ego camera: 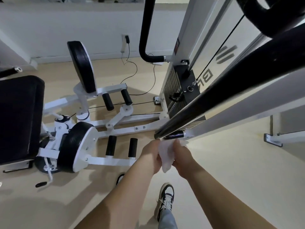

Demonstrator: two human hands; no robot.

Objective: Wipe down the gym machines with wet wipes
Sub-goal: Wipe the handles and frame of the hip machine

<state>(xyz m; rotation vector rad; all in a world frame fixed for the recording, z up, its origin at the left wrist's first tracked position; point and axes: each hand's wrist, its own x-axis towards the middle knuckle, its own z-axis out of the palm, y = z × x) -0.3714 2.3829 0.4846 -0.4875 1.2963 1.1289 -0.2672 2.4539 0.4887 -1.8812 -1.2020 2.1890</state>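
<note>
Left hand [151,154] and right hand [183,155] grip wipe [165,152] beneath bar [231,80] end

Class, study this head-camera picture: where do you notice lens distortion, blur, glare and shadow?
Head view: the wide-angle lens bows the white wall; the near black bar looks soft, with pale sheen; the wet wipe between left hand and right hand is blurred; soft shadows lie on the floor.

wipe [165,156] between both hands, just below bar [231,90]
</note>
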